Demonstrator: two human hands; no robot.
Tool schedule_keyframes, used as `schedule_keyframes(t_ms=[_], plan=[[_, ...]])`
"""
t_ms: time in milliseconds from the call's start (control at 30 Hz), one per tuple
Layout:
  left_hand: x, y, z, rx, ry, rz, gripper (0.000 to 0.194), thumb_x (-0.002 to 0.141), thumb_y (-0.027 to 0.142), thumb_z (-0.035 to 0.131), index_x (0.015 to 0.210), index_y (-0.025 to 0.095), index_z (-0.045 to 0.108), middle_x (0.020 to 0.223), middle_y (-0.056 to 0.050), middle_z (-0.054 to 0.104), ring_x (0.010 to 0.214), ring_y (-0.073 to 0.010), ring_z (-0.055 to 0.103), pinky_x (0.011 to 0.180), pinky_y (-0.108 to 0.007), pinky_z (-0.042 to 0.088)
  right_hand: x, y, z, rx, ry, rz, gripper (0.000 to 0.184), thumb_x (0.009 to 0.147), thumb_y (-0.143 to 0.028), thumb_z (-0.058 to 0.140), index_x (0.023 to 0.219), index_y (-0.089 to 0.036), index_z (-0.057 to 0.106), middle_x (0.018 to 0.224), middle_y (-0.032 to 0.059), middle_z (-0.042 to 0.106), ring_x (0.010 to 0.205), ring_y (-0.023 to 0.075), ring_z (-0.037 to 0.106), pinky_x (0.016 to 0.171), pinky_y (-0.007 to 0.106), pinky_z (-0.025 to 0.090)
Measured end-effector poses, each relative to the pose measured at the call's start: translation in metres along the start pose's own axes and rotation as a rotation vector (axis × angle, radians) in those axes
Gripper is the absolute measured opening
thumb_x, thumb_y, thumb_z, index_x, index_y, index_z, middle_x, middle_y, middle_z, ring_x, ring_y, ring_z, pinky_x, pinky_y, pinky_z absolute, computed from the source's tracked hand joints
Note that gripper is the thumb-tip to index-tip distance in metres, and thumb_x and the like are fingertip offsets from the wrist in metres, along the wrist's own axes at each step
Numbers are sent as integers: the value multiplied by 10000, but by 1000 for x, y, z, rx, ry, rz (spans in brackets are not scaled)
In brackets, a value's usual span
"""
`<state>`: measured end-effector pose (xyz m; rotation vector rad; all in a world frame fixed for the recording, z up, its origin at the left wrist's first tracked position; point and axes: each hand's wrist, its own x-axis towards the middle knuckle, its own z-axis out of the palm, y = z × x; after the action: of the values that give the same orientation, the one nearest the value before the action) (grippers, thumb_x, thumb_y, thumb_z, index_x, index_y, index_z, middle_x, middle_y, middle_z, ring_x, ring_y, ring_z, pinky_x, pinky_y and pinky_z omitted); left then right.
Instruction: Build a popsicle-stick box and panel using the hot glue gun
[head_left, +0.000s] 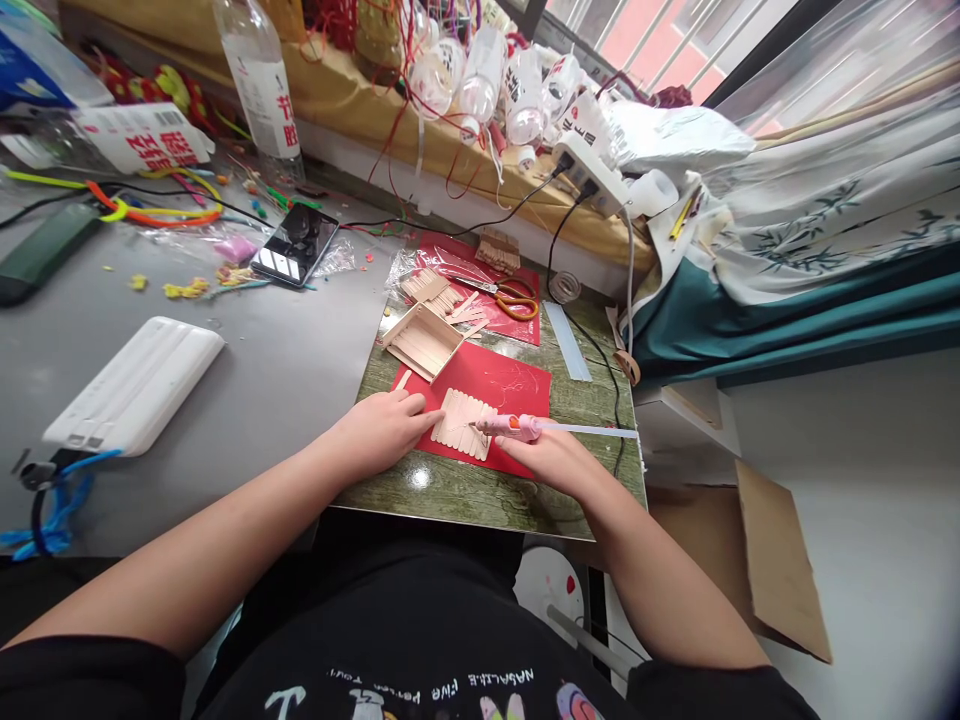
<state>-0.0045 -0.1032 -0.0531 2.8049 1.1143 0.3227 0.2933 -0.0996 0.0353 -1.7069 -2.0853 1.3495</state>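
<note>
On your black shirt (450,680) a line of pale letters shows upside down, seeming to read "NASALLIE FIVE PERSON TOUR" though too small to be sure, while the far-left clear bottle (259,80) and white packet (142,135) carry red Chinese characters you cannot make out.

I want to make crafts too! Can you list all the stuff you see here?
stick panel: one, pale wood, on the red sheet
glue gun: one, pink, tip at the panel
stick box: one, pale wood, behind the panel
scissors: one, orange handles, far red sheet
phone: one, black, grey table
white case: one, left of table
left hand: beside the panel's left edge
right hand: holds the glue gun
</note>
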Motion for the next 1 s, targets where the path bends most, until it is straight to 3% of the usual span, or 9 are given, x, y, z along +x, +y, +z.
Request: schedule_keyframes(t_ms=[300, 1000], plan=[[0, 0, 1, 11, 12, 7, 376, 1055, 239, 501, 1398, 208, 653, 999, -91, 642, 879, -223, 607, 788, -352, 469, -15, -3, -6, -2, -52, 5, 395, 999, -372, 586, 1366, -403, 729, 1408, -47, 717, 1358, 287, 643, 1185, 495, 493], [0, -3, 7, 25, 31, 22, 390, 1085, 266, 440, 1407, 205, 651, 975, -88, 633, 866, -222, 593, 797, -358, 465, -8, -10, -2, -51, -21, -23, 397, 1007, -381, 580, 1376, -388, 727, 1374, -45, 741, 1301, 281, 674, 1130, 426, 512]])
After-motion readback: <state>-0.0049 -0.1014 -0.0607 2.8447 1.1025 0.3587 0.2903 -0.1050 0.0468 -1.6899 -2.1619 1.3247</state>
